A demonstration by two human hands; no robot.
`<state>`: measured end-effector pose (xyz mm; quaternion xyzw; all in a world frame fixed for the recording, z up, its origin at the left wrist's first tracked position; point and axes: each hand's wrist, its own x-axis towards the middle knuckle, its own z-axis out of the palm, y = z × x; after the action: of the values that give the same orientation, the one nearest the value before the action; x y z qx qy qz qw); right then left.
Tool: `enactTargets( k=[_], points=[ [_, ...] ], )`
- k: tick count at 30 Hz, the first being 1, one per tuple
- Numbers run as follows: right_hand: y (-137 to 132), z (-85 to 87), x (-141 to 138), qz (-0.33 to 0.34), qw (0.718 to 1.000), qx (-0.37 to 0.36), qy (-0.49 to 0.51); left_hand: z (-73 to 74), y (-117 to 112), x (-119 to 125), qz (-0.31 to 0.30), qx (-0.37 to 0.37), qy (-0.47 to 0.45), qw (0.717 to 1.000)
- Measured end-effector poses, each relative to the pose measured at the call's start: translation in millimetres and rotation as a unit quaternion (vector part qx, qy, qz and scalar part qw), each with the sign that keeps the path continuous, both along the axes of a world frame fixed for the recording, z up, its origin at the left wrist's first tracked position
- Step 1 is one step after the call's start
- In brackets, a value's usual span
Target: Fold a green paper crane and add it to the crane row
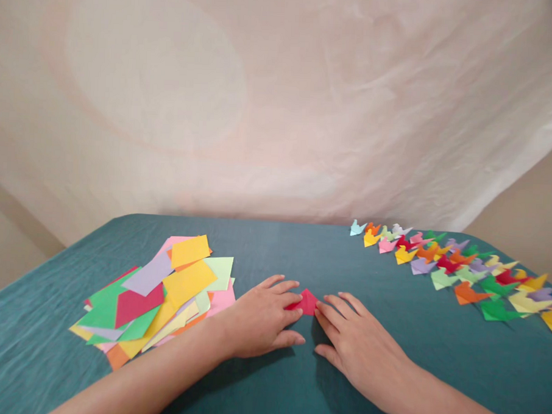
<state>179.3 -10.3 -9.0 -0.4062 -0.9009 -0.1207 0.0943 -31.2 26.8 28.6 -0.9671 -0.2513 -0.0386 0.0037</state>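
Observation:
A small red piece of folded paper (307,302) lies on the cloth in front of me, showing a triangular shape with a peak at its far side. From the left, my left hand (266,316) reaches over its left edge, fingers stretched out and apart, fingertips resting on it. The fingers of my right hand (355,335) are also extended, with the fingertips touching the paper's right corner. Both thumbs stay nearer to me, off the paper. Part of the paper's left side is hidden under my left fingers.
A loose pile of coloured paper sheets (139,305) spreads at the left, partly behind my left forearm. Several folded paper birds (445,263) stand in rows at the right. A dark teal cloth (274,249) covers the table, and a pale fabric (280,109) hangs behind it.

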Motion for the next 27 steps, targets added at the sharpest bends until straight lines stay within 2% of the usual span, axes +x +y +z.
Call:
enactTargets(
  k=[15, 27],
  points=[
    [0.6, 0.9, 3.0, -0.018, 1.000, -0.009, -0.014, 5.6, 2.2, -13.4, 0.037, -0.022, 0.013, 0.999],
    [5.1, 6.4, 11.5, -0.040, 0.998, 0.029, -0.028, 6.8, -1.7, -12.7, 0.043, -0.016, 0.030, 0.998]
  ],
)
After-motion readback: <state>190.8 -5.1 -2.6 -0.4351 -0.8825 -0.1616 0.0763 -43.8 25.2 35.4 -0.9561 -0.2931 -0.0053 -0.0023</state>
